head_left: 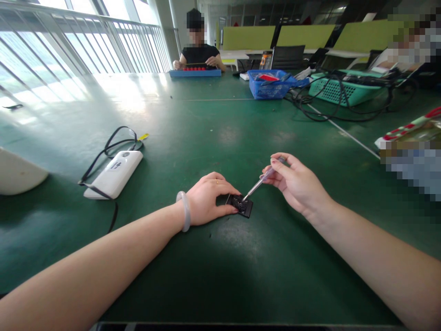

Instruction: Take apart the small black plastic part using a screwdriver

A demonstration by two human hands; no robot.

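Two-handed hold on a small black piece (241, 206), which lies flat on the green tabletop (165, 151) and serves here as the landmark for all positions. The left hand (212, 197), to the left of the black piece and wearing a pale bracelet (187, 211), brackets it: thumb on the near edge, fingers on the far edge, parted by little more than the piece itself. This grip appears to brace the part against sliding or turning, with the tabletop backing it from below, while leaving its upper face accessible. The right hand (292, 184), to the right of and above the black piece, has its fingers closed around the clear handle of a slim screwdriver (259, 183). The shaft slants down leftward, so that its tip meets the piece's upper face; whether the tip is seated in a screw is too small to tell. The slanted hold probably keeps the right hand out of the line of sight to the tip. Well to the left of the black piece rest a white device (117, 174) and its black cord (115, 216), apart from both hands. Far beyond the piece, a person in a black top (200, 53) sits at a blue tray (195, 73); beyond it and to the right stand a blue basket (265, 89) and a green basket (330, 92), with tangled cables (305, 108) alongside.
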